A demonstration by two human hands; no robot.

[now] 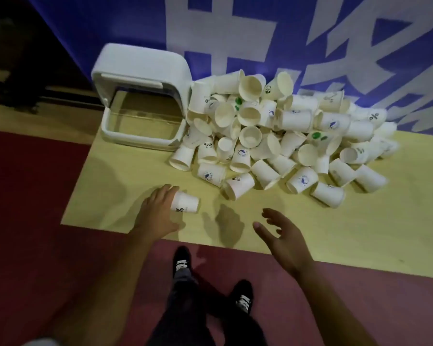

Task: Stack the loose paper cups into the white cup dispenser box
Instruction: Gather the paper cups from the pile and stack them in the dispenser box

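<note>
- Backdrop, blue cloth with large white characters, hung behind the counter.
- Counter, pale yellow top; carries every item below.
- Cup pile, a loose heap of white paper cups at the back right of the counter, just beside the dispenser box. Cups lie on their sides, upright and upturned, some with small blue, green or panda prints. Judged very light, thin-walled and easily crushed. They nest rim over base, and the heap is likely to shift when one is pulled out.
- Dispenser box, white plastic with a rounded top, at the back left corner. Its clear front compartment stands open toward the viewer, and no cups show inside.
- Right hands entry: right hand, fingers spread and relaxed, empty, above the near counter edge and well apart from the pile.
- Left hands entry: left hand, fingers wrapped over the wider end of the single cup, thumb lower and apart.
- Single cup, on its side near the front left of the counter, narrow base pointing right, a "%" mark on its wall. Best taken lightly round the wall near the rolled rim, its stiffest part; a hard squeeze mid-wall would likely dent it.
</note>
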